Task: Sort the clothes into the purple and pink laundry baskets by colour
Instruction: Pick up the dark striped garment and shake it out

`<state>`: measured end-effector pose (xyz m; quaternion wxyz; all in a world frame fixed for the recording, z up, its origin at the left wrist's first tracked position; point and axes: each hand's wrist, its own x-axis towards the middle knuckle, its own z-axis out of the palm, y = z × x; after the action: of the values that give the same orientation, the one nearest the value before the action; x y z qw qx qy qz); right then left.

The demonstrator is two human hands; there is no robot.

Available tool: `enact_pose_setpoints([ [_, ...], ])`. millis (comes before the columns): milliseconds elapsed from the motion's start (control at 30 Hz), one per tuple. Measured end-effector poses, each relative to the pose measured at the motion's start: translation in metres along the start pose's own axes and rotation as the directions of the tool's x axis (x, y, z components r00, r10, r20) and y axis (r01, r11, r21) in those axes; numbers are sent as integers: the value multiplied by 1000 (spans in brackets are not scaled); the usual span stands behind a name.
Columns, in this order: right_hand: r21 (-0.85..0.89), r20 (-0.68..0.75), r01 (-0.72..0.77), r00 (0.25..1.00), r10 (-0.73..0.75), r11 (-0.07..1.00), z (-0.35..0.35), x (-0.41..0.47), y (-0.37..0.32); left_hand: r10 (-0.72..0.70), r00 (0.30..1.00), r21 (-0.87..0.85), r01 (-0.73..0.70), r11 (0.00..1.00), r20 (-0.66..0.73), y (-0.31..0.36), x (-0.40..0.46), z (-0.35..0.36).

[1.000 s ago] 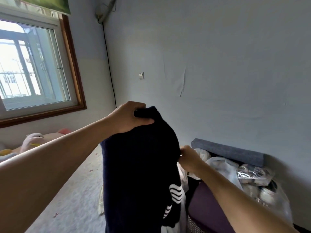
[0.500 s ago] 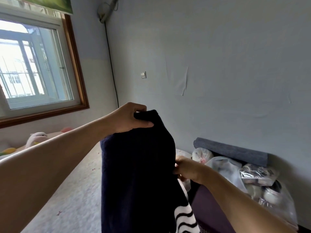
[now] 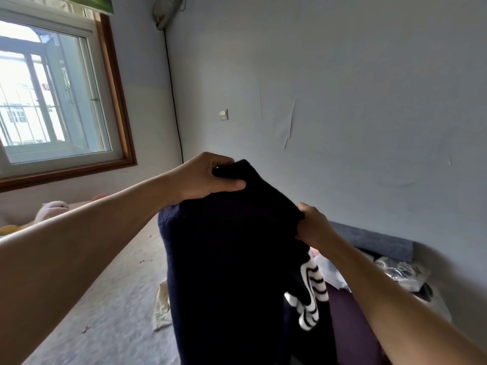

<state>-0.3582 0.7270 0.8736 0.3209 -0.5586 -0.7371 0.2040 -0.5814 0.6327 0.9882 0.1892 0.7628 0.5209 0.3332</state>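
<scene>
You are holding a dark navy garment (image 3: 232, 259) up in front of you, over the bed (image 3: 110, 299); it is hanging soft and limp, thick-knit, probably fairly light and unlikely to slip. Your left hand (image 3: 208, 177) is pinching its top edge and your right hand (image 3: 313, 225) is gripping its right side; the top edge looks the best hold. A white part with black stripes (image 3: 311, 296) is dangling lower right, beside a purple surface (image 3: 350, 325), possibly a basket.
</scene>
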Motion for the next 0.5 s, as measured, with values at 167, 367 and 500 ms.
enact_pose_setpoints([
  [167,364,95,20,994,-59,931,22,4,-28,9,1000,-45,-8,999,16,22,10,1],
  [367,583,294,-92,950,-105,807,27,-12,-32,84,983,-3,-86,996,-161,31,28,6],
  [500,786,518,-335,816,-257,520,7,-50,-38,73,949,14,-72,997,-305,18,35,6],
])
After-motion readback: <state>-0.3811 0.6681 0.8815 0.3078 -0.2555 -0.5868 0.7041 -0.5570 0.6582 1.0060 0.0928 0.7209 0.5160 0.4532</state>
